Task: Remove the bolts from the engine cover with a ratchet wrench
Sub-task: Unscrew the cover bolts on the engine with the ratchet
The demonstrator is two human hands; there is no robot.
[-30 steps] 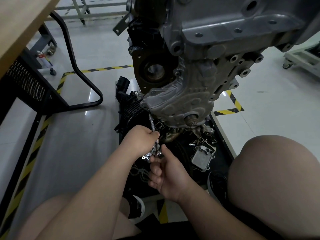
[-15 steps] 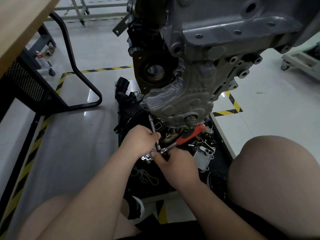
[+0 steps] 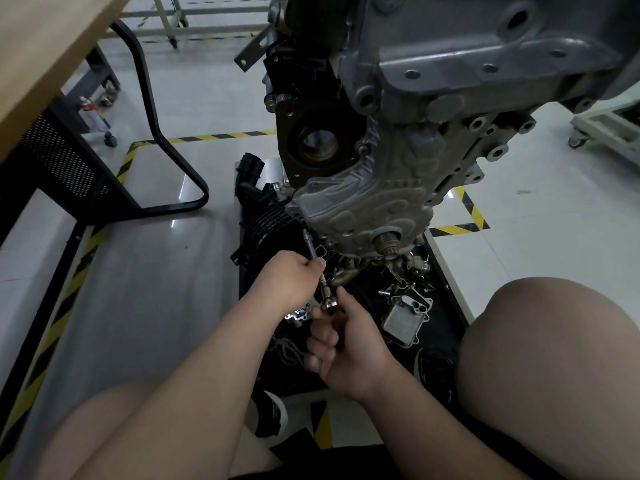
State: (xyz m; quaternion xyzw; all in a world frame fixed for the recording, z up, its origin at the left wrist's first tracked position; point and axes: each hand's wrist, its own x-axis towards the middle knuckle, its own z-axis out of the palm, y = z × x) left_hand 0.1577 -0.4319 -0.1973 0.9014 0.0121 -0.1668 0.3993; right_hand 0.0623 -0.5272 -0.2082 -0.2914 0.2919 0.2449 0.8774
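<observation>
The left hand (image 3: 292,282) pinches the wrench (image 3: 311,249) shaft below the engine cover (image 3: 367,206); the right hand (image 3: 349,348) grips its lower end.

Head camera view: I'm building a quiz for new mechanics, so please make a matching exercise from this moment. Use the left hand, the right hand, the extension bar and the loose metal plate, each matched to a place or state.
Things:
1. left hand
2. right hand
3. extension bar
4. metal plate

Places or states:
a. lies on the black mat
b. grips the bar's middle
c. reaches up to the engine cover at its lower left edge
d. holds the ratchet at the bar's lower end

Pairs: 1-b; 2-d; 3-c; 4-a
</observation>
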